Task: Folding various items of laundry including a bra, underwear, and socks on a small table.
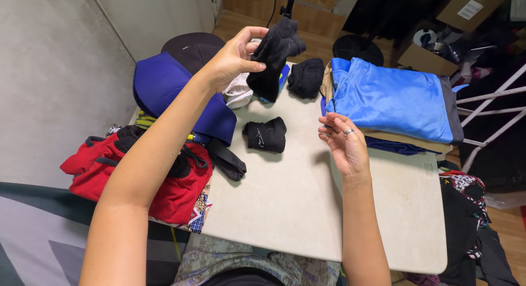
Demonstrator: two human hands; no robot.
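Observation:
My left hand [234, 57] is raised over the far side of the table and grips a black sock [275, 55] that hangs down from its fingers. My right hand [344, 143] hovers palm-up above the table, fingers loosely apart and empty, with a ring on one finger. A folded black sock bundle [266, 135] lies on the white table [296, 204] between the two hands. Another rolled black sock [307, 76] rests farther back, beside a white garment [238, 92].
A folded stack with a shiny blue shirt [392, 98] on top sits at the right rear. A dark blue garment [170, 86] and a red and black jacket [164, 176] pile at the left edge. Boxes [471, 9] and clothes crowd the floor at right.

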